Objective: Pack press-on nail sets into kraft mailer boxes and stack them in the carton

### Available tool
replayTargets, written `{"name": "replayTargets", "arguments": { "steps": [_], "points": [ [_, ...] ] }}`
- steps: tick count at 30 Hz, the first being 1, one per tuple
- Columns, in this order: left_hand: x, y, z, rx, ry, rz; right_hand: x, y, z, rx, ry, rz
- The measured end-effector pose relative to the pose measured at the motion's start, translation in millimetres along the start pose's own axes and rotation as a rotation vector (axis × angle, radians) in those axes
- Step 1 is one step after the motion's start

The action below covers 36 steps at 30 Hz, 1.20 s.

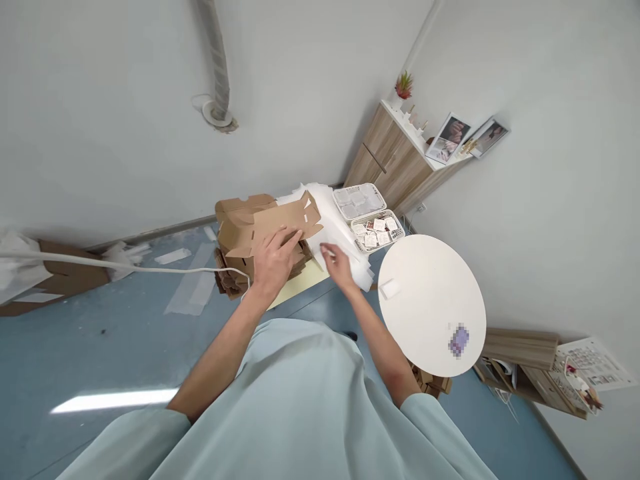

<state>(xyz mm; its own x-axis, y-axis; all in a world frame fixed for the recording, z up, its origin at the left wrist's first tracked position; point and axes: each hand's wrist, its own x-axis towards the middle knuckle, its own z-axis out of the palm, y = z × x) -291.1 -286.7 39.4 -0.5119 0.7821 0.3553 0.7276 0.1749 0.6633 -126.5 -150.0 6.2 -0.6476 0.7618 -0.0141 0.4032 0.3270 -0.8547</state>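
We log the brown cardboard blank (280, 219) on top of more cardboard (227, 281) on the table (300, 281), its long axis slanting from near left to far right. Our left hand (274, 260) is nearer: palm down, fingers loosely spread over the near edge, no grip closed; the blank extends ahead and to both sides. Our right hand (339, 265) is off its right end, fingers curled beside the white sheets (330, 212); we cannot tell whether it pinches anything.

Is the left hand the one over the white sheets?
No, the left hand is at the brown cardboard, while the right hand is over the white sheets.
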Motion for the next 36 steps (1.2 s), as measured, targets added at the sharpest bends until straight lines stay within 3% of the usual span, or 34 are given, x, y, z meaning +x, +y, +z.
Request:
{"name": "replayTargets", "arguments": {
  "steps": [4,9,15,19,23,28,32,36],
  "points": [
    [10.2,40.7,26.0,-0.024,-0.025,0.204,-15.0,-21.0,-94.3,0.046,0.352,-0.076],
    [11.0,98.6,96.2,-0.063,-0.093,0.564,-73.2,-7.4,-186.8,0.098,0.532,-0.035],
    [-8.8,179.4,201.1,-0.122,-0.314,0.819,-157.1,76.3,-255.8,0.079,0.799,0.177],
    [-32.8,228.8,279.0,-0.130,-0.494,0.951,-216.6,143.5,-296.6,0.069,0.875,0.361],
    [-65.8,261.1,358.4,-0.109,-0.721,1.059,-269.5,210.9,-317.4,0.193,0.881,0.545],
    [-114.4,272.7,436.0,0.005,-0.993,1.096,-314.9,294.3,-312.0,0.384,0.896,0.683],
    [-144.5,266.7,471.8,0.134,-1.132,1.112,-336.6,343.7,-298.3,0.446,0.913,0.816],
    [-159.4,256.6,491.5,0.224,-1.278,1.105,-347.5,371.9,-285.7,0.411,0.841,1.011]
  ]
}}
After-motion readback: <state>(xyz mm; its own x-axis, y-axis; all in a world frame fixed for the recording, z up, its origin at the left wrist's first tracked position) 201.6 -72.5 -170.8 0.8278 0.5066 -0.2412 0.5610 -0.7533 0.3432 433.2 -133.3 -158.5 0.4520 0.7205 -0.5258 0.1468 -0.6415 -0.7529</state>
